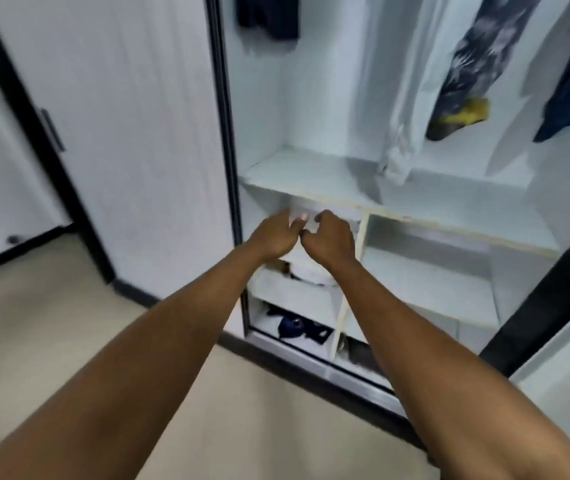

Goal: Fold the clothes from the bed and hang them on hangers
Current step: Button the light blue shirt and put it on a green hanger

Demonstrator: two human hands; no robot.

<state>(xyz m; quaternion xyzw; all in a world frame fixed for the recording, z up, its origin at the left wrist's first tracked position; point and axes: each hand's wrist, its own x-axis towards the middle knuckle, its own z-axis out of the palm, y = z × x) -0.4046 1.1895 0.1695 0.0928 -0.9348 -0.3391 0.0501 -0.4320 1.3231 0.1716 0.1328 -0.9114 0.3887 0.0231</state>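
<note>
Hands, yours, at the wardrobe's (259, 98) upper-left cubby: left hand (274, 235) pinches a white cloth (299, 214); right hand (328, 239) curls against it, grip too blurred to tell. White garment (403, 126) hangs to the shelf (304, 174) above.

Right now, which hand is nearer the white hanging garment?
Right. The right hand is below and left of the white garment; the left hand sits farther left.

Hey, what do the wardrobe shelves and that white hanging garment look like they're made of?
Wardrobe shelves: likely white laminated board, matte; a pale raw-looking edge shows along the front. White hanging garment: thin cloth, perhaps cotton; it drapes in soft folds and bunches at the hem. Blur leaves both uncertain.
</note>
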